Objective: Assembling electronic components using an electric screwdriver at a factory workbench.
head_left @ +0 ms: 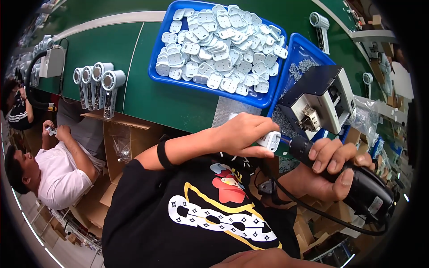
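Note:
My left hand (246,135) is closed around a white handheld fan (271,140). Only its end, with small holes, shows clearly past the thumb; the fingers hide most of the rest. In my right hand (333,167) is a black electric screwdriver (370,190), gripped with the fingers wrapped over its body. Its bit points left at the end of the fan; whether the tip touches cannot be made out. A black cord loops from the tool beneath my right wrist.
Beyond my hands, a blue tray (154,67) holds many pale plates. A second blue tray (292,42) contains small screws, with a black-and-silver screw feeder (319,98) over it. Several fans (111,82) stand left on the green table (147,102). A person (67,169) sits at far left.

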Demonstrator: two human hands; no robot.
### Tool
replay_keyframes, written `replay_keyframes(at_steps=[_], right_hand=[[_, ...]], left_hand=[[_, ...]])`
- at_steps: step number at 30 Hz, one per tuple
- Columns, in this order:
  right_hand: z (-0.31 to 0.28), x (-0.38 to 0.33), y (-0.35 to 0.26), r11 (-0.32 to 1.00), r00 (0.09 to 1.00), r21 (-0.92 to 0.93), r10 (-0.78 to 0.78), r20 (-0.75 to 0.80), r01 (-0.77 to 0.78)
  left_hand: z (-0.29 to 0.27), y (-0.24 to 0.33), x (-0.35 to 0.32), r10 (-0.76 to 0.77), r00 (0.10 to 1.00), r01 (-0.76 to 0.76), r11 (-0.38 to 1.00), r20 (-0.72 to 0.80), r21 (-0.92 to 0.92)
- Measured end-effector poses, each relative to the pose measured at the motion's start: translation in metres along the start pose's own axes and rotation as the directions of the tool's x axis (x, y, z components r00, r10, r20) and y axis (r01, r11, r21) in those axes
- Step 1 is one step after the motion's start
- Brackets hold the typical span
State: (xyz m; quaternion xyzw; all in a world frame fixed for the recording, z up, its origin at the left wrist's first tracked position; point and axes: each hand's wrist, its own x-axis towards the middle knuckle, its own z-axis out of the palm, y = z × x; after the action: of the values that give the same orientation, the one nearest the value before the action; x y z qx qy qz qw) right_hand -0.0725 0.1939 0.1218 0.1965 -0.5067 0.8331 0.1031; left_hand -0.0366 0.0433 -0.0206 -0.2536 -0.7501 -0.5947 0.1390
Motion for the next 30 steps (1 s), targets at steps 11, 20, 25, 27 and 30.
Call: replay_keyframes(at_steps=[11,20,25,27,30], right_hand=[[0.023,0.003,0.108,0.383,0.835,-0.923,0.493,0.244,0.043],[0.031,-0.007,0.142,0.241,0.708,-0.97,0.688,0.157,-0.018],[0.016,-0.004,0.121,0.414,0.814,-0.893,0.572,0.101,-0.18],[0.008,-0.006,0.114,0.511,0.788,-0.814,0.605,0.112,-0.276],[-0.002,-0.014,0.097,0.638,0.755,-0.614,0.648,0.104,-0.463]], left_hand=[[-0.229,-0.104,0.16,-0.487,0.869,0.206,0.519,0.089,0.83],[-0.244,0.018,0.005,-0.059,0.786,0.611,0.217,-0.615,0.761],[-0.213,0.053,-0.18,-0.231,0.361,0.848,-0.323,-0.904,0.421],[-0.205,0.052,-0.216,-0.31,0.346,0.887,-0.198,-0.885,0.416],[-0.184,0.058,-0.213,-0.13,0.487,0.856,0.265,-0.864,0.443]])
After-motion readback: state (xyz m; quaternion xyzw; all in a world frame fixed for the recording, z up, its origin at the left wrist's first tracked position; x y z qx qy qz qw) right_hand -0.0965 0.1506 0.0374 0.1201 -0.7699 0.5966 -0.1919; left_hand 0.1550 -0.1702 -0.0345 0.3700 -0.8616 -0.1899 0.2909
